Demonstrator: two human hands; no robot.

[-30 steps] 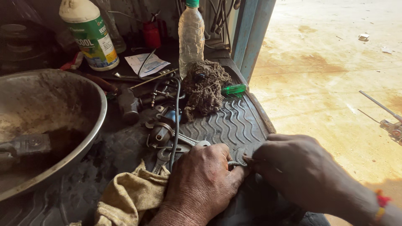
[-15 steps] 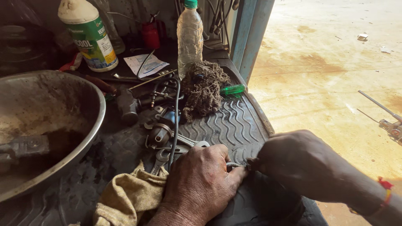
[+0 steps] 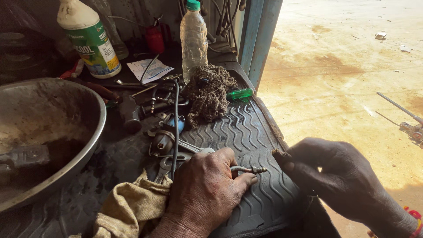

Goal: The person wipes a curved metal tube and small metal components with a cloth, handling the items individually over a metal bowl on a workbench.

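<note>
My left hand rests on the black ribbed rubber mat and pinches a thin metal cable end with a small threaded fitting that sticks out to the right. The black cable runs back from under this hand toward the tools. My right hand hovers at the mat's right edge, a short way from the fitting, fingers closed on a small dark piece. A tan rag lies under my left wrist.
A large dirty metal basin holding a dark metal part sits at left. Wrenches and fittings, a brown mesh wad, a green-handled screwdriver, a clear bottle and a white jug lie behind. Sandy ground is at right.
My right hand has pulled away to the right from the fitting, which now shows bare beyond my left fingers. The view has shifted slightly.
</note>
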